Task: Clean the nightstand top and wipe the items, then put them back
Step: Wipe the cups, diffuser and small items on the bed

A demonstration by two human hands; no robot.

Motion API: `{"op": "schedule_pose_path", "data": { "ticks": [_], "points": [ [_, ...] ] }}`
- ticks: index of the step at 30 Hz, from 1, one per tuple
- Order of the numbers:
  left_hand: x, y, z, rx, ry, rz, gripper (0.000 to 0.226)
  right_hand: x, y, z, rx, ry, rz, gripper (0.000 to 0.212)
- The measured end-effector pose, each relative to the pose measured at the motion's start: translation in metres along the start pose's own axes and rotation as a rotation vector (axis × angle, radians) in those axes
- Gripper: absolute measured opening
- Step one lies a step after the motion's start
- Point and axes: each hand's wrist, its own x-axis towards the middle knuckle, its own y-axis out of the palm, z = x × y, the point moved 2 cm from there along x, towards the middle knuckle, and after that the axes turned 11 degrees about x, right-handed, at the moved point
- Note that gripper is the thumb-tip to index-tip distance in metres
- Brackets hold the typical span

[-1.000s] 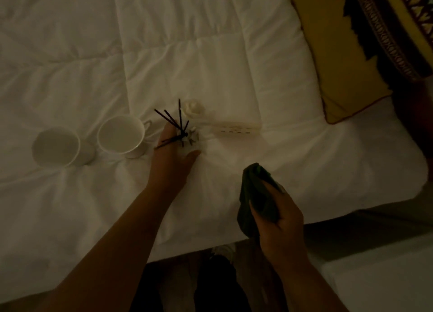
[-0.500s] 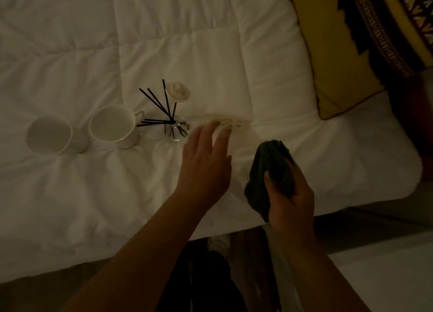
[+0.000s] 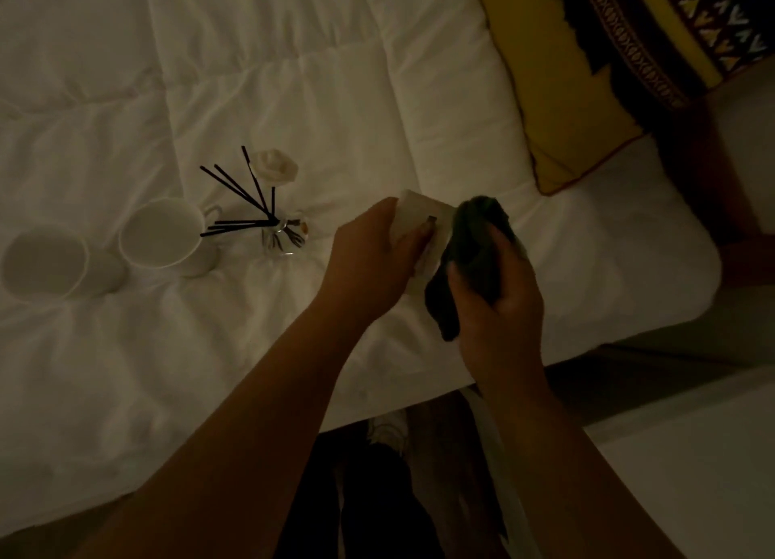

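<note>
The left hand (image 3: 377,252) grips a small pale flat box (image 3: 413,218), lifted just off the white bed (image 3: 126,369), while the right hand (image 3: 499,302) is clenched round a dark green cloth (image 3: 469,256) whose bunched end touches the box's right side. The step in hand looks like wiping this item, and it would go best with the box held by its edges so each face can be turned to the cloth in turn, pressing lightly (the box looks light and could slip from a loose pinch). To the left, on the quilt, stand a glass reed diffuser (image 3: 281,235) with dark sticks fanned out, a white mug (image 3: 163,235) just beside it and a second white cup (image 3: 46,260) further left; all sit on soft bedding and may tip if the mattress is pressed. The near edge of the bed runs just below the hands, so a dropped box might fall to the floor. Open quilt lies far and right, up to the yellow pillow (image 3: 557,97)
</note>
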Motion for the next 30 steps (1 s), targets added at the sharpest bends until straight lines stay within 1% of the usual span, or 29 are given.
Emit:
{"op": "schedule_pose_path", "data": {
  "ticks": [3, 5, 8, 10, 13, 15, 19, 21, 23, 26, 28, 30],
  "points": [
    [-0.023, -0.002, -0.008, -0.507, -0.112, 0.151, 0.017, 0.006, 0.015, 0.007, -0.223, -0.122, 0.064, 0.044],
    [-0.029, -0.006, -0.006, -0.696, -0.178, 0.228, 0.024, 0.009, 0.02, 0.009, -0.321, -0.149, 0.106, 0.044],
    [-0.033, -0.007, -0.003, -0.969, -0.277, 0.368, 0.043, 0.012, 0.024, 0.011, -0.33, -0.088, 0.157, 0.047],
    [-0.034, -0.008, -0.005, -1.064, -0.299, 0.378, 0.045, 0.012, 0.027, 0.014, -0.357, -0.091, 0.171, 0.049],
    [-0.03, -0.01, -0.007, -1.119, -0.325, 0.346, 0.046, 0.006, 0.033, 0.017, -0.449, -0.165, 0.266, 0.05],
    [-0.026, -0.014, -0.007, -1.151, -0.376, 0.355, 0.048, -0.002, 0.034, 0.017, -0.472, -0.2, 0.312, 0.049],
    [-0.024, -0.02, -0.003, -1.257, -0.536, 0.455, 0.06, -0.019, 0.032, 0.018, -0.54, -0.322, 0.336, 0.049],
    [-0.023, -0.021, -0.004, -1.31, -0.569, 0.454, 0.06, -0.018, 0.033, 0.021, -0.584, -0.373, 0.323, 0.048],
    [-0.021, -0.018, -0.007, -1.291, -0.535, 0.415, 0.057, -0.004, 0.032, 0.022, -0.574, -0.332, 0.304, 0.047],
    [-0.02, -0.013, -0.016, -1.085, -0.465, 0.407, 0.053, 0.028, 0.028, 0.021, -0.469, -0.146, 0.253, 0.053],
    [-0.02, -0.01, -0.021, -0.985, -0.427, 0.429, 0.051, 0.041, 0.024, 0.022, -0.426, -0.114, 0.164, 0.054],
    [-0.017, -0.011, -0.022, -0.974, -0.415, 0.434, 0.05, 0.039, 0.024, 0.023, -0.401, -0.109, 0.154, 0.055]
  ]
}}
